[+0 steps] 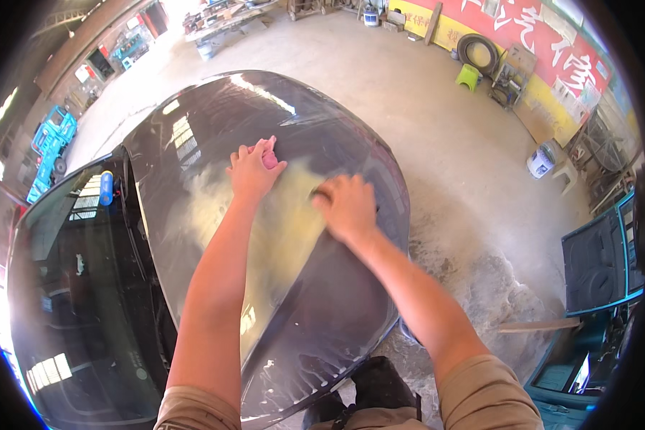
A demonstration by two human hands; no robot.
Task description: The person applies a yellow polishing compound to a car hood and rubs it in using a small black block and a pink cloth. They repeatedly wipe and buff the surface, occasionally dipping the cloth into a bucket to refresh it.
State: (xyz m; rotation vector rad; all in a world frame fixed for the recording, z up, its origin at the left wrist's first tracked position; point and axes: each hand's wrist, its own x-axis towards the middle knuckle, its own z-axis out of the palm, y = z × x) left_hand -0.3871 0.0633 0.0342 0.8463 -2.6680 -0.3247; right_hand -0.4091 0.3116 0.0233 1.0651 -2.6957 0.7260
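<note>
A dark grey car hood (337,308) stretches out below both my arms. A pale yellow dusty patch of filler (287,247) covers its middle. My left hand (248,175) is closed around a crumpled pink cloth (269,156), resting at the far side of the patch. To the right, my right hand (351,208) presses on the hood by the patch's right edge. Its fingers are curled and slightly blurred, with a small dark edge showing beneath them. What it grips is mostly hidden under the palm.
On the left lies the windshield (79,308), with a blue cylinder (106,188) at its base. A blue truck (51,150) stands beyond. At right are a tyre (478,54), a green stool (469,77), a white bucket (542,160) and an open teal vehicle door (596,258).
</note>
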